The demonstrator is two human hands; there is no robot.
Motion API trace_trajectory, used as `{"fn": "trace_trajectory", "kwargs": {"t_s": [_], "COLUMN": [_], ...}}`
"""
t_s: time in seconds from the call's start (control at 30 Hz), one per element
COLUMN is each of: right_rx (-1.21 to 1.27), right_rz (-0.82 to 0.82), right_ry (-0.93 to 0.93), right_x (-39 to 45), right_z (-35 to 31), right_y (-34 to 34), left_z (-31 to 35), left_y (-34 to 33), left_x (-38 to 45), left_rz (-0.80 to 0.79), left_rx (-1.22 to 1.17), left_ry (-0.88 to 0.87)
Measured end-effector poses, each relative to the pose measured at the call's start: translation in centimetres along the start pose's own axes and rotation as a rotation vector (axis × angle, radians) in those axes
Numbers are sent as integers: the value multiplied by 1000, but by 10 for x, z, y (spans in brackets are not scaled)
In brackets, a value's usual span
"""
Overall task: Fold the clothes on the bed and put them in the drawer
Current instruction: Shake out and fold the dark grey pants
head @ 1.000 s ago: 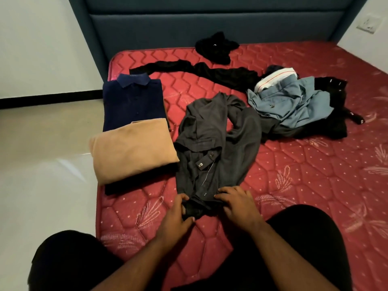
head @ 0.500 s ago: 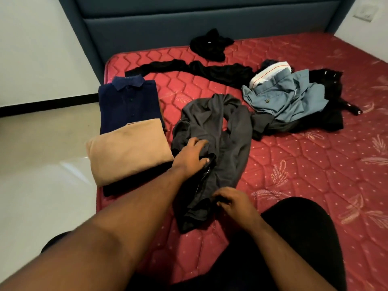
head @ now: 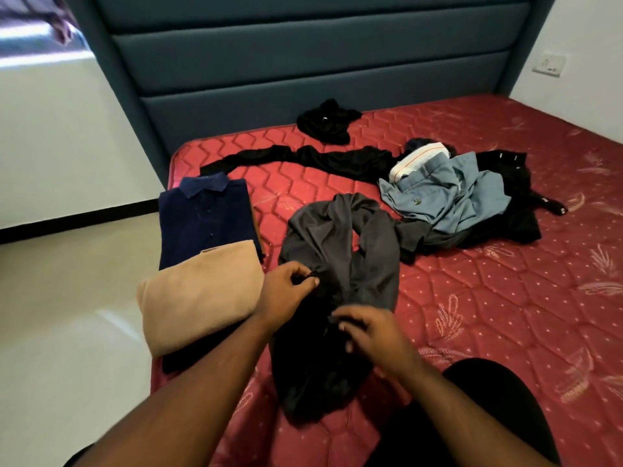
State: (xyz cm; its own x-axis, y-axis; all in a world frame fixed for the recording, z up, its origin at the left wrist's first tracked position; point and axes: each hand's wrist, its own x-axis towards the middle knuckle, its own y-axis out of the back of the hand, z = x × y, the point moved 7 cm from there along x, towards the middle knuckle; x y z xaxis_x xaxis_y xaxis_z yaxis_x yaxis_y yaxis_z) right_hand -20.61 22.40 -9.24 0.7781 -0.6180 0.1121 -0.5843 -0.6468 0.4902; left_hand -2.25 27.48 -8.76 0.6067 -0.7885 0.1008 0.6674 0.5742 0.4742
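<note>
Left hand: your left hand [head: 286, 293] pinches a fold of the dark grey garment [head: 340, 264] between thumb and curled fingers, at the garment's left edge near its middle. Half a second ago it gripped the cloth at about the same spot; a second ago it was down at the near end.
Right hand: your right hand [head: 372, 333] has its fingers curled into the bunched dark cloth just below and right of the left hand. It was lower, at the hem end, in both earlier frames.
Grey garment: it lies crumpled on the red mattress [head: 505, 298], gathered up between your two hands, its far part spread in a loop toward the headboard [head: 303, 62]. The near end now hangs bunched and darker than before.
Folded pile: the tan folded piece [head: 199, 298] sits on the navy collared shirt [head: 205, 224] at the bed's left edge, just beside the grey garment; unchanged.
Unfolded clothes: a light blue garment [head: 448, 193] on black clothing [head: 505, 217] to the right, a long black piece [head: 303, 160] stretched across, a small black heap [head: 328, 121] near the headboard; all as before.
View: the headboard and the wall socket [head: 549, 64] show more fully than earlier.
Drawer: not visible.
</note>
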Motion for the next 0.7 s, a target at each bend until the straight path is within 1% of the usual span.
{"fn": "trace_trajectory", "kwargs": {"t_s": [0.1, 0.17, 0.2, 0.27, 0.33, 0.37, 0.4, 0.43, 0.53, 0.6, 0.63, 0.67, 0.7], "right_rx": [116, 160, 181, 192, 164, 149, 148, 163, 223, 222, 221, 231, 261], "right_rz": [38, 12, -16, -84, -131, -141, -144, -135, -51, -54, -95, -148, -192], "right_ry": [105, 162, 174, 200, 228, 239, 246, 250, 249, 240, 229, 211, 179], "right_x": [38, 58, 66, 77, 84, 85, 86, 86, 83, 85, 84, 82, 80], "right_z": [-64, -104, -119, -146, -164, -169, -173, -175, -187, -190, -194, -199, -201], "right_y": [30, 48, 55, 65, 69, 69, 71, 72, 82, 91, 92, 90, 87], "left_z": [41, 70, 81, 103, 120, 126, 130, 135, 148, 157, 161, 166, 168], "left_y": [24, 39, 44, 55, 63, 65, 69, 74, 95, 103, 105, 105, 100], "left_x": [-13, -18, -18, -20, -24, -24, -23, -24, -25, -22, -22, -22, -22], "left_rz": [1, 6, 6, -57, -174, -222, -239, -220, -53, 24, 14, -38, -123], "left_rx": [-237, -438, -536, -742, -878, -880, -826, -763, -600, -537, -553, -589, -639], "left_ry": [-53, -49, -19, 50, 95, 100, 77, 43, -76, -98, -76, -24, 53]}}
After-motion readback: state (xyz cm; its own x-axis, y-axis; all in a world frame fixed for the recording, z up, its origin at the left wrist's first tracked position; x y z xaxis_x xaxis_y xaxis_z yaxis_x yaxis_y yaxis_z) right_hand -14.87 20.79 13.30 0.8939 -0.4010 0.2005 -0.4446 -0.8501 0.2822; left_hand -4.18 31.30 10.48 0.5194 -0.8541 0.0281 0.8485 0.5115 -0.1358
